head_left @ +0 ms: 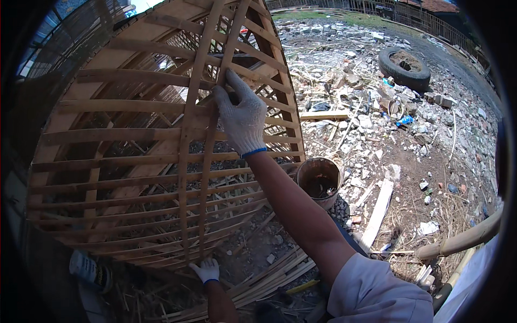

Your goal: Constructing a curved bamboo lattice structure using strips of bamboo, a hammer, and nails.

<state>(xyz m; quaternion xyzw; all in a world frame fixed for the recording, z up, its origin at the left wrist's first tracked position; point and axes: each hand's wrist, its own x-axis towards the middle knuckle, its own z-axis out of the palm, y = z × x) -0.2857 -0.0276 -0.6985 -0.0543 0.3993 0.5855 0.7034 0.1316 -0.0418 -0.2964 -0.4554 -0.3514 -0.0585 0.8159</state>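
Note:
A large curved lattice of brown bamboo strips (pixel 116 135) stands in front of me, its crosswise strips crossed by two long upright ones. My right hand (pixel 243 116), in a white knit glove with a blue cuff, pinches the right upright bamboo strip (pixel 208 153) high up, between thumb and forefinger. Low down, my left hand (pixel 207 270), gloved alike, is at the lattice's bottom edge near that strip's lower end. Its fingers look spread; whether they touch the strip is hard to tell.
Right of the lattice stands a round bucket (pixel 320 180) with dark contents. Loose bamboo strips (pixel 269 280) lie below, beside a white tub (pixel 89 270) at lower left. Rubble, a plank (pixel 377 215), an old tyre (pixel 405 69) and a bamboo pole (pixel 458 237) occupy the right.

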